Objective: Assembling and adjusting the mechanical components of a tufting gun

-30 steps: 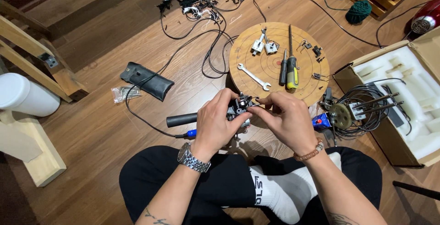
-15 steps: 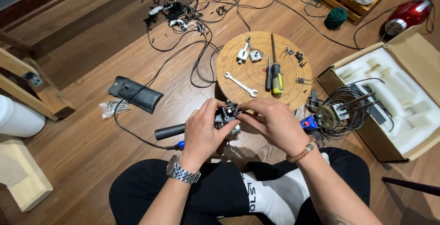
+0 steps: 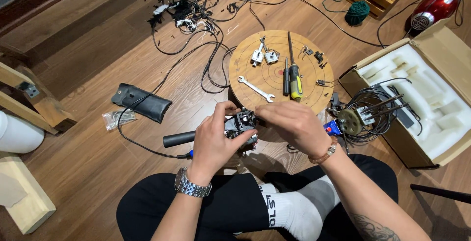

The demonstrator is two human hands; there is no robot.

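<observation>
The left hand point(image 3: 213, 145) is gripping a small dark mechanical assembly point(image 3: 240, 125) with fingers curled around it, above the lap, just before the round wooden board point(image 3: 314, 81), while the right hand point(image 3: 289, 123) is pinching its top with narrowed fingertips.

Well right of the hands, on the floor: open brown cardboard box point(image 3: 392, 138) with white moulded foam insert point(image 3: 431, 98). Well left of the hands: small clear plastic bag point(image 3: 117, 119) of metal bits, just beside a black pouch point(image 3: 141, 102). Close right of the right hand point(image 3: 293, 125): small blue-and-red label point(image 3: 333, 128), partly hidden.
</observation>
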